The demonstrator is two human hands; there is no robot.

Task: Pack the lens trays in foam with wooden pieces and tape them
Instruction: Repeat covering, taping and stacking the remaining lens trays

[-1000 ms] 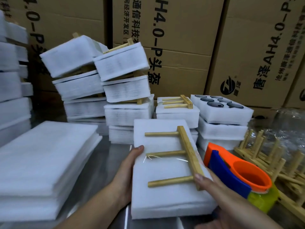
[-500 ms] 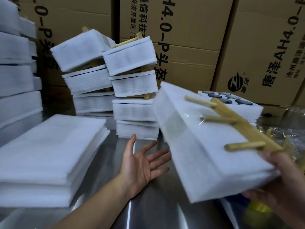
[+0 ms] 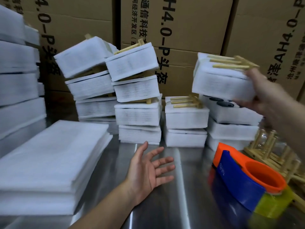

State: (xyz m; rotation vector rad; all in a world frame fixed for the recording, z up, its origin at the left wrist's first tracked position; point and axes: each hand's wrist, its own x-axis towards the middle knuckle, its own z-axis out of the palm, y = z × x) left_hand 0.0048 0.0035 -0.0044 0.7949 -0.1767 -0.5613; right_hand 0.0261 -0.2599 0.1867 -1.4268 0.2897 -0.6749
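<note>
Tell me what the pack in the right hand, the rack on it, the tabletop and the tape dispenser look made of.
Pack: white foam sheet, matte, fuzzy layered edges. Rack: pale wood, probably bamboo, unpainted pegs. Tabletop: likely stainless steel, streaky reflections. Tape dispenser: glossy orange and blue plastic.

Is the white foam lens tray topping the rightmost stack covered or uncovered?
Uncovered: the white foam lens tray shows its dark round lenses bare, with no foam sheet over them.

Tall printed cardboard cartons (image 3: 189,22) wall in a shiny, seemingly steel tabletop (image 3: 181,204) under dim light.
</note>
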